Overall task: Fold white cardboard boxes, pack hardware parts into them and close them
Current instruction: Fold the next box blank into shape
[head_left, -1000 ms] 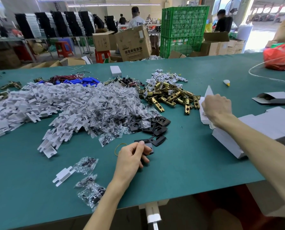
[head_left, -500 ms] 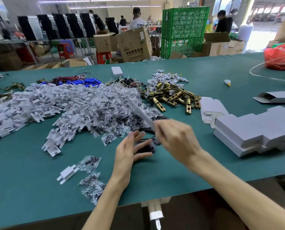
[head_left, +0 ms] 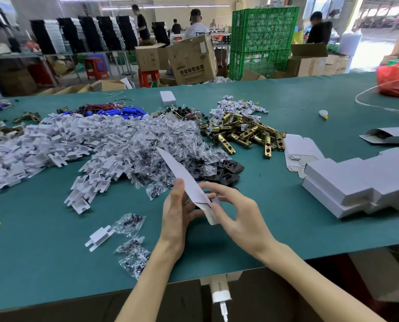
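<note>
White plastic brackets (head_left: 54, 145) are lying heaped on the left of the green table (head_left: 286, 228), running into a pile of clear screw bags (head_left: 170, 145). One loose bracket (head_left: 99, 237) and a few small bags (head_left: 130, 225) are sitting nearer the front edge. At centre, the left hand (head_left: 177, 214) is holding a flat white cardboard box (head_left: 184, 180) above the table, its grip clamped on it with the thumb lying along the near face and the fingers curling behind. The box's long axis is slanting from the hands up and away to the left, with the far tip pointing over the bags. It is showing almost edge-on, so its outline is hard to make out. The right hand (head_left: 238, 217) is pinching the near end flap, grip closed on it. Beyond the hands, black plates (head_left: 226, 169) are partly hiding under the bags. Brass latches (head_left: 247, 133) are lying further back, then a stack of flat blanks (head_left: 298, 154). Folded white boxes (head_left: 356, 184) are running off the right edge.
</note>
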